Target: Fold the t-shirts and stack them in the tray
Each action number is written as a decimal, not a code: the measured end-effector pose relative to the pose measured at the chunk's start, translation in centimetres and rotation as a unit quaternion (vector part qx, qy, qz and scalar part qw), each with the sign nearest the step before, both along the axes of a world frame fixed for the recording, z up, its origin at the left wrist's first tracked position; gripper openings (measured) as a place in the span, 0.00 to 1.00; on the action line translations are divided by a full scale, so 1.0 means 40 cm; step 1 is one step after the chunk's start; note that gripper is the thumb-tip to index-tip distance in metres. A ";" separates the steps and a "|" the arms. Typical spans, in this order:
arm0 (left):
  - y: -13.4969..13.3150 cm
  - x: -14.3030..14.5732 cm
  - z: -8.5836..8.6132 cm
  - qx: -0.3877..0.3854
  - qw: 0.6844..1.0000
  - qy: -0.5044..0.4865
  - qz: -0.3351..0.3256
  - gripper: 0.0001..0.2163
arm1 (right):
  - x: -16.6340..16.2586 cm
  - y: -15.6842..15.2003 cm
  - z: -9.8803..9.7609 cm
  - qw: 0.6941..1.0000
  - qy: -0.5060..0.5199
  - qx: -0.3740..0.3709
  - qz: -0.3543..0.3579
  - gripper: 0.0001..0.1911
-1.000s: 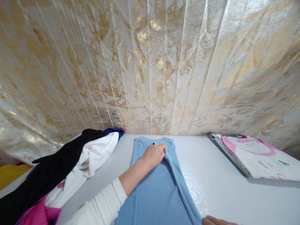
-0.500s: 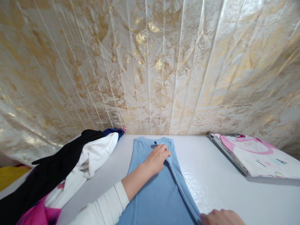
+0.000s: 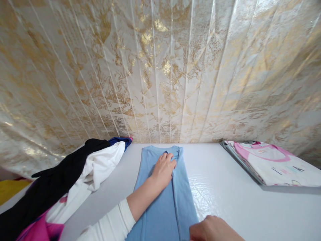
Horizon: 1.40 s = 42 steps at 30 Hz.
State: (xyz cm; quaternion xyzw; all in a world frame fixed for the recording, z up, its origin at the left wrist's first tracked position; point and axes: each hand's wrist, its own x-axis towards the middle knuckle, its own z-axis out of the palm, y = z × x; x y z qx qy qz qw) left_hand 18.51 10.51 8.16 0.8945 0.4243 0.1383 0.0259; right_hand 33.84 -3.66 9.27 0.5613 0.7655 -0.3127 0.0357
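Observation:
A light blue shirt lies lengthwise on the white table, its sides folded inward and its neckline at the far end. My left hand rests on it just below the neckline, fingers curled together over the inner edge of the right-hand fold; the fingertips are partly hidden. At the shirt's lower right edge, my right hand is closed on the fabric, cut off by the bottom of the view. A small dark tag shows at the collar.
Loose clothes lie heaped on the left: a black garment, a white one and a magenta piece. Folded shirts are stacked at the right on the white table. A gold-patterned covering rises behind.
The right-hand fold has been drawn inward, narrowing the shirt. My right hand has moved left and slightly up with the fabric, and my left hand has shifted slightly left.

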 end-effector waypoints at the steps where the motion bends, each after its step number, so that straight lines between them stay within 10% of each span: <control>1: -0.012 -0.007 -0.002 -0.008 1.000 0.004 0.008 0.17 | 0.008 0.015 0.004 1.000 0.020 0.014 -0.004 0.12; 6: -0.115 -0.031 0.015 -0.036 0.999 -0.008 0.005 0.20 | 0.116 0.171 0.010 0.984 0.071 0.141 -0.080 0.10; 16: -0.228 -0.031 -0.066 -0.055 0.973 0.014 -0.223 0.03 | 0.142 0.547 -0.097 0.937 0.141 0.302 -0.102 0.22; 22: -0.080 -0.042 0.038 -0.024 0.998 -0.049 0.004 0.13 | 0.138 0.610 -0.118 0.948 0.148 0.275 -0.059 0.18; 26: 0.059 -0.015 0.012 -0.011 0.990 -0.036 0.137 0.17 | 0.143 0.607 -0.119 0.952 0.155 0.262 -0.037 0.18; 42: 0.095 0.001 -0.056 -0.065 0.968 -0.166 0.176 0.10 | 0.139 0.594 -0.099 0.935 0.295 0.168 -0.098 0.16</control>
